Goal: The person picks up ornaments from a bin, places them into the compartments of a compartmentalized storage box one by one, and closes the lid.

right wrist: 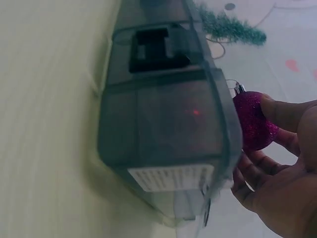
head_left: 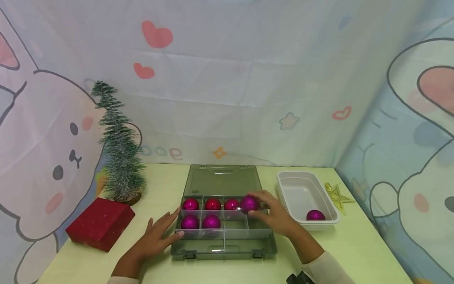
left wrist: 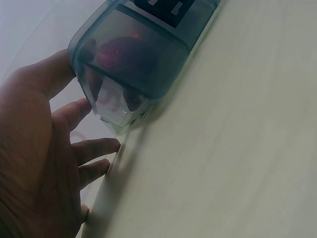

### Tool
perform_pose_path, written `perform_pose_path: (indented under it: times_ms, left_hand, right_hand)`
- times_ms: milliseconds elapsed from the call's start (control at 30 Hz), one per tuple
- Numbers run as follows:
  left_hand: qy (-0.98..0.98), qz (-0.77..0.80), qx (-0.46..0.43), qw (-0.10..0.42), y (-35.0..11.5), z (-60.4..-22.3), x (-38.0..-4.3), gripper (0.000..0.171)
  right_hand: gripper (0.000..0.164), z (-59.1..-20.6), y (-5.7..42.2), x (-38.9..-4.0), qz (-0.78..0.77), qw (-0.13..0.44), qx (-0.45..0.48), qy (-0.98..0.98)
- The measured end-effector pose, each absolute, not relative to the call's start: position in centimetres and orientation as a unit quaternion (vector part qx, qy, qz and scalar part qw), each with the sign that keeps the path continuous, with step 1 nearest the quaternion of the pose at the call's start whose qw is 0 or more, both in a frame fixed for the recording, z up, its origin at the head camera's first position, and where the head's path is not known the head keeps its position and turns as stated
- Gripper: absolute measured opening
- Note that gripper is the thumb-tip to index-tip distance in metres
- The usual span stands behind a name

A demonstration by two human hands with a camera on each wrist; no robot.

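Note:
A grey translucent compartment box (head_left: pixel 198 255) lies on the table with its lid (head_left: pixel 221 180) folded back. Three shiny red baubles (head_left: pixel 213 204) sit in its back row, and two glittery purple baubles (head_left: pixel 211 222) sit in the row in front. My right hand (head_left: pixel 278 216) pinches another glittery purple bauble (right wrist: pixel 255 121) between thumb and fingers, over the right end of the back row, its silver cap pointing left. At the box's left side is my left hand (head_left: pixel 154 238), fingers extended; its thumb and index fingertip touch the wall in the left wrist view.
Right of the box stands a white tub (head_left: pixel 283 189) with one glittery purple bauble (head_left: pixel 315 215) inside. A gold star (head_left: pixel 338 198) lies beyond it. At left are a red box (head_left: pixel 101 225) and a small artificial Christmas tree (head_left: pixel 122 157). A printed cloth (head_left: pixel 227 86) hangs behind.

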State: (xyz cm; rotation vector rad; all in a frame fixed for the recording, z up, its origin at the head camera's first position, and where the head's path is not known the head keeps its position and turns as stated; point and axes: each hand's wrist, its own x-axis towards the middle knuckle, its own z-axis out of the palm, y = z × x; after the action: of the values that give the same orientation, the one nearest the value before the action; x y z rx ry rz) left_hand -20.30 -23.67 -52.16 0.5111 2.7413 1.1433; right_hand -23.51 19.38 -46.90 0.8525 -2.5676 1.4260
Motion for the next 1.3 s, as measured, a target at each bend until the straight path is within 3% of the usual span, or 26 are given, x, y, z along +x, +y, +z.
perform_pose_path:
  times_ms: [267, 567, 1067, 1300]
  left_hand:
    - [0.909, 0.376, 0.168, 0.066, -23.6, -52.1, -20.3, 0.082]
    - [0.907, 0.381, 0.168, 0.07, -23.5, -51.7, -20.2, 0.082]
    - [0.908, 0.378, 0.165, 0.07, -23.5, -51.8, -20.0, 0.082]
    - [0.909, 0.377, 0.165, 0.061, -23.3, -51.6, -19.9, 0.083]
  right_hand:
    - [0.066, -47.6, 17.7, -22.5, 0.433, 0.045, 0.254, -0.864]
    - [0.052, -49.1, 17.2, -22.5, 0.427, 0.082, 0.274, -0.858]
    - [0.053, -50.3, 16.8, -21.9, 0.361, 0.095, 0.279, -0.885]
    - [0.052, -50.5, 16.7, -21.9, 0.321, 0.128, 0.302, -0.888]
